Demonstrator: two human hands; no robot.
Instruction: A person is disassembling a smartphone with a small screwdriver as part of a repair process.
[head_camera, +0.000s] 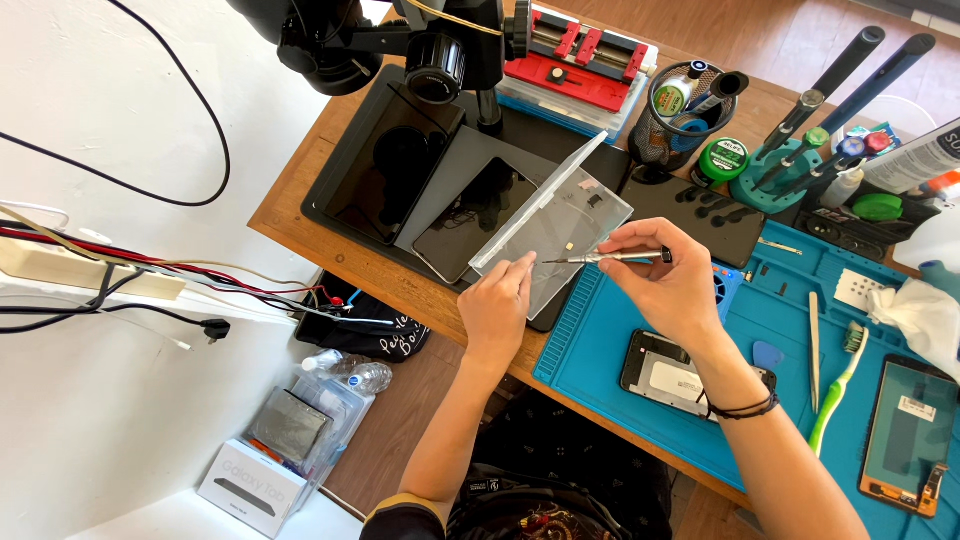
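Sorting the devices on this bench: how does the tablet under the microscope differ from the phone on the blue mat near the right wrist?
The tablet is much larger than the phone. The tablet lies screen up, dark and glossy, while the phone lies opened, its pale insides showing. The tablet rests on a grey pad; the phone lies on the blue mat, partly hidden by the right forearm. Both lie flat, untouched by either hand.

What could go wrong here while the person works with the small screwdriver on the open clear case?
1. The screwdriver tip could slip toward the left hand steadying the clear case.
2. The case overlaps a dark tablet; pressure might scratch it.
3. Small parts in the case could roll off the table edge.
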